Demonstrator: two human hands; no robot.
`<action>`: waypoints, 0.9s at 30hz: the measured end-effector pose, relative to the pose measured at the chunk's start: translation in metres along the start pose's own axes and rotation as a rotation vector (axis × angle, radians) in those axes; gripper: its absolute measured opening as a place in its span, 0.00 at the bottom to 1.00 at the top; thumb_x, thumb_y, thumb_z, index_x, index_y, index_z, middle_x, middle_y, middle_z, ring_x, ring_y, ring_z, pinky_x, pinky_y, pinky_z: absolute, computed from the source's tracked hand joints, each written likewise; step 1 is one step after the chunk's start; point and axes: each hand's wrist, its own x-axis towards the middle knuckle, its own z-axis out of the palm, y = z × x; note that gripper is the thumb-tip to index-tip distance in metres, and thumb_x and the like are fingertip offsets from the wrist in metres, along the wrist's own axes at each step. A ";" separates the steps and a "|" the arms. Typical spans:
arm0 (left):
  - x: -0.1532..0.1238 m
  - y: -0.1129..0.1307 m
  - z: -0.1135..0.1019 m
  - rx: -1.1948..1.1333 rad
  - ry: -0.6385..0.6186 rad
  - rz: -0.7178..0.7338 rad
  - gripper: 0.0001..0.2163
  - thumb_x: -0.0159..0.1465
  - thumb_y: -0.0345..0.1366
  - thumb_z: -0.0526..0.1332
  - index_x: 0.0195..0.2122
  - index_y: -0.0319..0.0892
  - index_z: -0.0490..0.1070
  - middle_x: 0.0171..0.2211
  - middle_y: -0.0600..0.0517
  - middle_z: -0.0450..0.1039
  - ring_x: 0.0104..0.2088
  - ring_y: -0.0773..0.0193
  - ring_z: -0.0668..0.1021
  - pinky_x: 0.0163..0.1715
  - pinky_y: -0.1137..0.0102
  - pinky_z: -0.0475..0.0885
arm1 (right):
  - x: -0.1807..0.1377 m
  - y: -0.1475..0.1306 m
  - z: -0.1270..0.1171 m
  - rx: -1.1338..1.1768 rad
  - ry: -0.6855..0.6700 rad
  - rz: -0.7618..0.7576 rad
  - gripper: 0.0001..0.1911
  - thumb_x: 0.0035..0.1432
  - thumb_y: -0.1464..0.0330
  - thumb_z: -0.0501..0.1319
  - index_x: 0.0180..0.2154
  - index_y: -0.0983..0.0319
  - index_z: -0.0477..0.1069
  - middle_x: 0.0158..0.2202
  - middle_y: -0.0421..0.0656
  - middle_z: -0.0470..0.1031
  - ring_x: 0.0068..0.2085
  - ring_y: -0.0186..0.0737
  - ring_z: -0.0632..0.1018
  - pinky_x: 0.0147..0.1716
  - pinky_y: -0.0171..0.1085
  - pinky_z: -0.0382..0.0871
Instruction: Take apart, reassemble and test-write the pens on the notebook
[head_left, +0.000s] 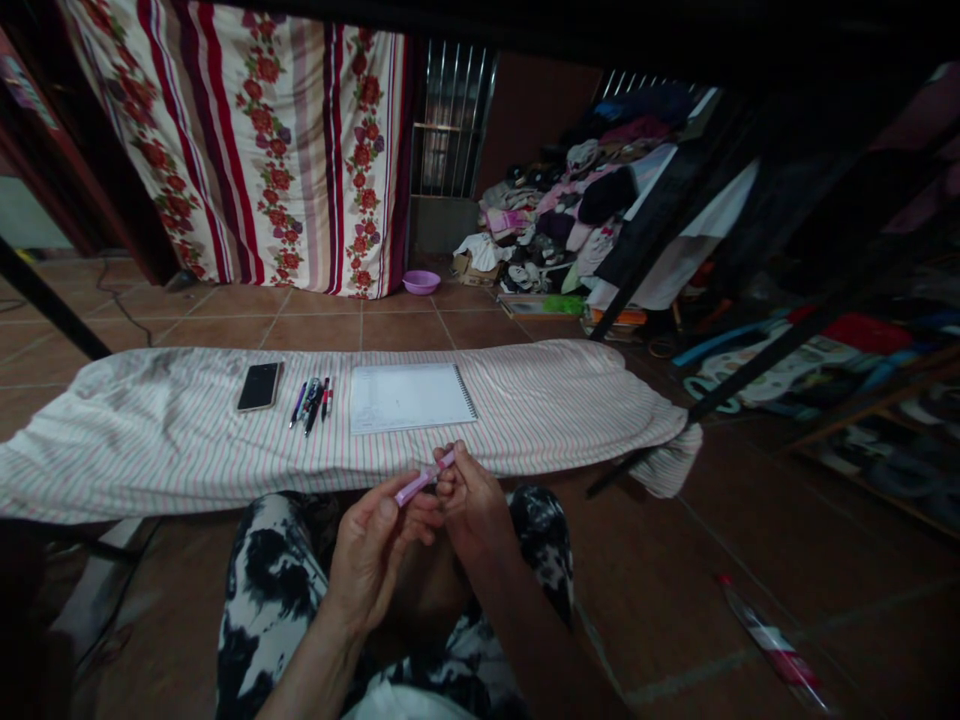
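A slim pink pen [414, 488] is held over my lap, in front of the cloth-covered surface. Thumb and fingers of my left hand [373, 535] grip its thicker lower-left end. My right hand [470, 497] pinches the upper-right end, the fingers curled in. Whether that end is a separate cap, I cannot make out. Just beyond my hands lies a spiral notebook [412, 395], its coil on the right and a pale page showing. Left of it are several pens [312, 402] in a loose bunch, then a dark-screened phone [259, 387].
A striped cloth [540, 400] covers the low surface, with dark metal bars [720, 395] at its sides. Behind stand a floral curtain [277, 150], a purple basin [421, 282] and a heap of clothes [562, 210]. A bottle [776, 645] lies on the tiled floor at right.
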 end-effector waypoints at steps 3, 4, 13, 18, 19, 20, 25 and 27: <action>0.000 0.001 0.002 0.027 0.022 0.018 0.20 0.42 0.42 0.72 0.34 0.36 0.76 0.25 0.46 0.77 0.23 0.63 0.77 0.22 0.72 0.72 | -0.004 -0.001 0.003 0.000 0.002 -0.030 0.14 0.40 0.63 0.70 0.25 0.63 0.69 0.24 0.41 0.74 0.18 0.26 0.65 0.14 0.27 0.61; 0.000 0.002 0.003 0.040 0.022 0.019 0.20 0.42 0.42 0.72 0.33 0.35 0.76 0.24 0.46 0.76 0.23 0.62 0.77 0.22 0.71 0.72 | -0.005 -0.002 0.003 -0.011 -0.002 -0.031 0.14 0.40 0.63 0.70 0.25 0.63 0.69 0.24 0.41 0.73 0.18 0.26 0.65 0.14 0.28 0.61; 0.003 0.000 -0.002 0.039 -0.023 -0.008 0.18 0.46 0.42 0.70 0.36 0.36 0.76 0.27 0.45 0.77 0.26 0.63 0.78 0.27 0.70 0.73 | 0.001 0.002 -0.003 0.009 -0.024 -0.039 0.14 0.41 0.61 0.69 0.26 0.64 0.71 0.25 0.40 0.73 0.19 0.26 0.65 0.16 0.27 0.62; -0.001 0.001 -0.014 -0.076 -0.120 -0.087 0.20 0.47 0.44 0.69 0.38 0.37 0.76 0.30 0.43 0.77 0.29 0.60 0.78 0.29 0.70 0.73 | -0.001 -0.001 -0.001 -0.006 -0.062 -0.086 0.16 0.41 0.60 0.69 0.30 0.64 0.73 0.25 0.41 0.74 0.19 0.25 0.65 0.17 0.27 0.60; -0.001 0.001 -0.017 -0.093 -0.129 -0.114 0.19 0.49 0.44 0.68 0.38 0.37 0.76 0.30 0.43 0.77 0.30 0.59 0.78 0.30 0.70 0.74 | -0.002 -0.002 0.000 -0.025 -0.066 -0.108 0.17 0.42 0.60 0.69 0.31 0.64 0.73 0.25 0.41 0.75 0.19 0.25 0.65 0.17 0.27 0.60; -0.001 0.001 -0.021 -0.105 -0.132 -0.139 0.18 0.50 0.43 0.67 0.38 0.37 0.76 0.31 0.42 0.77 0.30 0.59 0.78 0.30 0.70 0.74 | -0.003 -0.003 0.001 -0.049 -0.069 -0.133 0.17 0.42 0.60 0.68 0.32 0.64 0.74 0.25 0.42 0.75 0.19 0.25 0.65 0.17 0.27 0.59; -0.003 -0.005 -0.037 -0.139 -0.092 -0.228 0.13 0.48 0.34 0.69 0.36 0.41 0.77 0.31 0.44 0.78 0.30 0.61 0.79 0.29 0.73 0.73 | -0.007 -0.003 0.003 -0.216 -0.135 -0.232 0.18 0.48 0.59 0.64 0.38 0.64 0.73 0.26 0.43 0.76 0.19 0.26 0.65 0.17 0.28 0.58; -0.004 -0.009 -0.041 -0.148 -0.056 -0.257 0.13 0.47 0.32 0.70 0.36 0.42 0.77 0.31 0.45 0.78 0.30 0.63 0.79 0.29 0.75 0.73 | -0.009 -0.002 0.004 -0.272 -0.168 -0.245 0.18 0.49 0.61 0.63 0.40 0.64 0.72 0.28 0.43 0.77 0.19 0.26 0.65 0.18 0.29 0.59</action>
